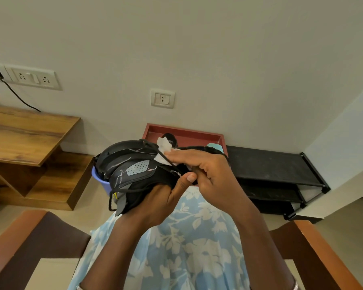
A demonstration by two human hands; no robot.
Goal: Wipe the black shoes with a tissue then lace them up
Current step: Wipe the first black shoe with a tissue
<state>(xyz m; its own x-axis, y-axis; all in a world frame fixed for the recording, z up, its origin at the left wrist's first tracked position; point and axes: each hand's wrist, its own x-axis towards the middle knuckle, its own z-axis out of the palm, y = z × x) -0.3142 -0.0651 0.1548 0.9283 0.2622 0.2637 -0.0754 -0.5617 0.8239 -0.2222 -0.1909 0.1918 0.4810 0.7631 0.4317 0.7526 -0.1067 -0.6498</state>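
A black shoe (132,166) with a grey perforated patch lies on its side above my lap. My left hand (164,197) grips it from below, thumb up over the collar. My right hand (199,166) presses a crumpled white tissue (162,146) flat against the shoe's upper, fingers straight and pointing left. A loose black lace (124,191) hangs from the shoe in a loop. A second dark shoe (170,138) lies partly hidden in the red tray behind.
A red tray (189,133) sits by the wall on the floor, beside a low black shoe rack (277,170). A purple tub (99,180) shows under the shoe. A wooden desk (25,135) stands at the left. Wooden chair arms (323,252) flank my lap.
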